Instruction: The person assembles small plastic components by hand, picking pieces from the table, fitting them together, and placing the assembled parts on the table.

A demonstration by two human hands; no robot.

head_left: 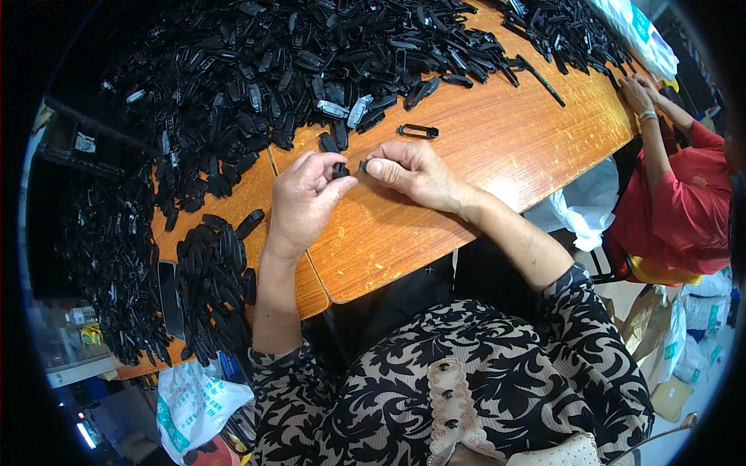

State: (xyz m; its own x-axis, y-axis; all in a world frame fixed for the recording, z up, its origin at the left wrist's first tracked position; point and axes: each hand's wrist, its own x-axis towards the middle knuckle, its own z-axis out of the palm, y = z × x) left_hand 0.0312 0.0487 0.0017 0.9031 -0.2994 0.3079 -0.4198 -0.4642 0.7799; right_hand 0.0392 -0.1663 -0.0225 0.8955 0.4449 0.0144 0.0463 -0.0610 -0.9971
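My left hand (pixel 299 202) is raised over the wooden table with thumb and fingertips pinching a small black plastic part (pixel 339 170). Just to its right, my right hand (pixel 412 172) grips a small dark piece (pixel 363 165) between thumb and forefinger, mostly covered by the fingers. A narrow gap separates the two pieces. Beyond my right hand lies a narrow black plastic frame (pixel 418 137). Black elongated plastic parts (pixel 264 97) form a large heap along the far and left sides, with a few grey ones (pixel 360 112) at its near edge.
A separate pile of smooth black pieces (pixel 214 268) sits left of my forearm, beside a phone-like dark slab (pixel 169 299). The wooden table's (pixel 435 217) near edge runs diagonally before me. At right, a person in red (pixel 672 206) works by another heap (pixel 571 35). White bags (pixel 198 400) hang low left.
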